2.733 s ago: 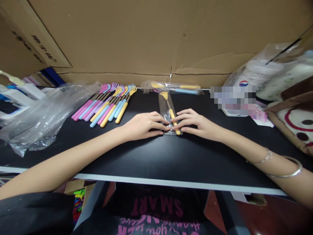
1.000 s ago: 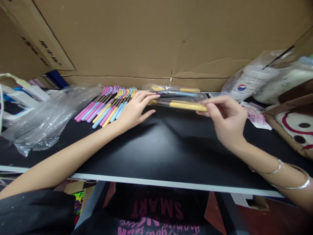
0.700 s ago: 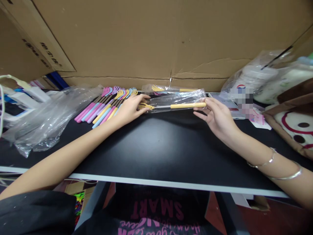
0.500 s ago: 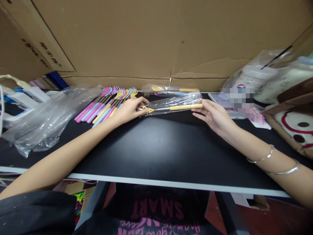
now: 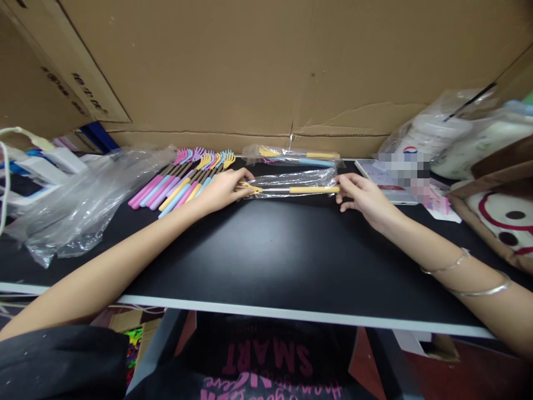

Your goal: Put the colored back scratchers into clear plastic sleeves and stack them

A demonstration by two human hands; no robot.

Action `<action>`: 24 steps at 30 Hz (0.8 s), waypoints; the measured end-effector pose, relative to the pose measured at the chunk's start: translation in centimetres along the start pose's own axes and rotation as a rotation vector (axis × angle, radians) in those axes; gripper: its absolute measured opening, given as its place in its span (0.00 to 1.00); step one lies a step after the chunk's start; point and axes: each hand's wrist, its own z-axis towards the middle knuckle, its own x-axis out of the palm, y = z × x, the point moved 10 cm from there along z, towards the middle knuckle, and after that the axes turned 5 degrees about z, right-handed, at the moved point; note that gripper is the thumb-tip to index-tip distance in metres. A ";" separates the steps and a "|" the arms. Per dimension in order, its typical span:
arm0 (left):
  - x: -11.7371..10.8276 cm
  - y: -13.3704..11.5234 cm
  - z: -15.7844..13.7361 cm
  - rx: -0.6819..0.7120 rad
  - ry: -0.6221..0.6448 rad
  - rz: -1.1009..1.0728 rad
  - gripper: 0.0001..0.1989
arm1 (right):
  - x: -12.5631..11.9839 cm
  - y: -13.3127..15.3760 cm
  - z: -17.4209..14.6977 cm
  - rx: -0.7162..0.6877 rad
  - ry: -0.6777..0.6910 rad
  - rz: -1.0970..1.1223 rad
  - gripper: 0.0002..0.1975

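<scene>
A yellow-handled back scratcher (image 5: pixel 312 190) lies inside a clear plastic bag (image 5: pixel 283 180), stretched between both hands just above or on the black tabletop. My left hand (image 5: pixel 227 190) pinches its yellow claw end through the plastic. At the other end, my right hand (image 5: pixel 360 194) has thumb and index finger closed on the bag by the handle's tip. Behind it, bagged back scratchers (image 5: pixel 320 158) with yellow and blue handles rest against the cardboard. Left of my left hand, several loose back scratchers (image 5: pixel 175 189) in pink, blue, purple and yellow lie side by side.
Clear plastic bags (image 5: pixel 91 194) lie on the left of the black table (image 5: pixel 266 261). A cardboard wall (image 5: pixel 250 72) closes off the back. On the right are a flat box (image 5: pixel 370 169), a bagged white cup (image 5: pixel 437 130) and a brown-edged plush item (image 5: pixel 503 216).
The bagged back scratcher's handle end has come down, and it now lies level. My right hand moved slightly down with it; my left hand stayed at the claw end.
</scene>
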 end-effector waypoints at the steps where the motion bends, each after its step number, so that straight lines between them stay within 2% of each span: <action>1: 0.0 0.1 0.0 -0.001 0.001 0.002 0.17 | 0.2 0.0 0.0 -0.003 0.018 -0.033 0.17; 6: 0.0 0.2 0.0 0.016 -0.006 0.057 0.14 | 1.7 0.6 -0.2 -0.064 0.167 -0.118 0.23; 8: -0.2 0.2 0.0 0.011 -0.001 0.076 0.15 | 1.8 0.9 -0.3 -0.073 0.187 -0.111 0.24; 15: -2.0 1.2 0.1 -0.107 0.026 -0.004 0.25 | -0.2 1.8 0.4 -0.010 0.085 -0.004 0.18; 19: -2.3 2.4 0.3 -0.143 0.107 -0.154 0.30 | -1.1 1.4 0.9 0.062 0.039 0.068 0.14; 24: -2.1 2.9 0.3 -0.161 0.211 -0.418 0.24 | -2.0 1.0 1.3 0.102 0.017 0.133 0.08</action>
